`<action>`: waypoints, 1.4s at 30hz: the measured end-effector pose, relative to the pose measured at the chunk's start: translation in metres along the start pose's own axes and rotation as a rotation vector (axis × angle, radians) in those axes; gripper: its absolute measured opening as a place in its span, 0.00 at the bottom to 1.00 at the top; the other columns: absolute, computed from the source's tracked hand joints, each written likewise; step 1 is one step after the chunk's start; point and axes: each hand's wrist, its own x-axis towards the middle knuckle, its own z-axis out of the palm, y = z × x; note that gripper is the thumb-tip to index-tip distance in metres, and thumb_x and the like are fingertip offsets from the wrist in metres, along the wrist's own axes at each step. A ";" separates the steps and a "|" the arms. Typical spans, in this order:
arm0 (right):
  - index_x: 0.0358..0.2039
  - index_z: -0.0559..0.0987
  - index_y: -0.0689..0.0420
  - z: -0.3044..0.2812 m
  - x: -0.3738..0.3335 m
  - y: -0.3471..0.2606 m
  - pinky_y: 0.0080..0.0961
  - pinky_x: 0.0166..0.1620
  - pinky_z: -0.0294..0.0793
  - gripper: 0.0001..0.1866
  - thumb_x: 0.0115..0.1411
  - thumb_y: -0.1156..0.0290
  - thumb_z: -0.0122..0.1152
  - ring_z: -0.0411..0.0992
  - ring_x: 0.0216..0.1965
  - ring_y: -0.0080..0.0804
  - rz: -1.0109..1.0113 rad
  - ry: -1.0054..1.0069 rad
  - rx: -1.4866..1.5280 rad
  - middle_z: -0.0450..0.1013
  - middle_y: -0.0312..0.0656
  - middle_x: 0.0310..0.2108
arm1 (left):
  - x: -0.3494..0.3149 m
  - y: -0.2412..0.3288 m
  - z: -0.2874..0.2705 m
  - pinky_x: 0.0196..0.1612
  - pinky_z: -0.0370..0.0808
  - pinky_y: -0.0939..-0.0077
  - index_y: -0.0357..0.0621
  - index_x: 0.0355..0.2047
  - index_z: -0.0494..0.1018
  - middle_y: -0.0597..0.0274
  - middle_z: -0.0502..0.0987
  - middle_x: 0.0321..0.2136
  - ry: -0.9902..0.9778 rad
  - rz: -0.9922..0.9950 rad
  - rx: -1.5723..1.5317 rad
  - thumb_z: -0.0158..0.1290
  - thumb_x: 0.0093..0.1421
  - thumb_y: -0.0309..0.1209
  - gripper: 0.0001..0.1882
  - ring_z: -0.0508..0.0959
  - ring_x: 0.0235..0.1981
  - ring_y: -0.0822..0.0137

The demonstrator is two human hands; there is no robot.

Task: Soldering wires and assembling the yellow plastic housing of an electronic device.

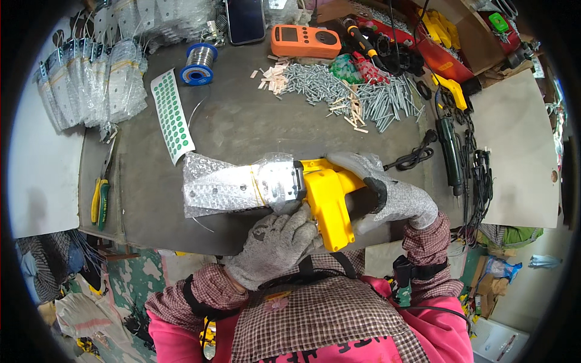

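Note:
A yellow plastic power-tool housing (pixel 330 202) lies across the bench's near edge. From its left side sticks out a flat metal blade with holes (pixel 242 184), sheathed in bubble wrap and held by a rubber band. My right hand (pixel 393 196), in a grey glove, is closed round the housing's right part, its fingertips partly hidden. My left hand (pixel 272 242), gloved too, is closed at the housing's near edge where the blade joins; whether a small part sits in its fingers is hidden. A black cord (pixel 414 158) lies just beyond my right hand.
At the back are a pile of screws (pixel 321 85), an orange meter (pixel 305 41), a phone (pixel 246 21) and a solder spool (pixel 199 63). Left are a green sticker sheet (pixel 172 115), wrapped blades (pixel 91 81) and pliers (pixel 100 202). A dark electric screwdriver (pixel 449 154) hangs at right.

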 end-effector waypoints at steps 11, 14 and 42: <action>0.65 0.65 0.53 0.012 -0.008 0.008 0.50 0.69 0.45 0.44 0.51 0.48 0.70 0.59 0.64 0.49 -0.047 0.107 -0.258 0.66 0.49 0.59 | 0.000 0.006 0.000 0.38 0.76 0.66 0.47 0.43 0.73 0.51 0.76 0.47 0.085 0.060 0.145 0.66 0.51 0.42 0.22 0.80 0.40 0.59; 0.65 0.64 0.55 0.021 -0.007 0.015 0.49 0.69 0.46 0.39 0.56 0.55 0.66 0.59 0.65 0.47 -0.049 0.136 -0.374 0.66 0.48 0.59 | -0.002 0.007 0.000 0.38 0.77 0.66 0.47 0.43 0.74 0.52 0.76 0.48 0.028 0.034 0.133 0.66 0.52 0.41 0.22 0.80 0.42 0.59; 0.69 0.58 0.53 0.029 -0.005 0.011 0.58 0.67 0.45 0.64 0.39 0.25 0.63 0.58 0.63 0.54 -0.018 0.183 -0.617 0.62 0.53 0.62 | -0.007 0.008 -0.001 0.45 0.74 0.62 0.46 0.46 0.72 0.54 0.75 0.54 -0.012 -0.004 0.125 0.60 0.59 0.43 0.20 0.78 0.42 0.61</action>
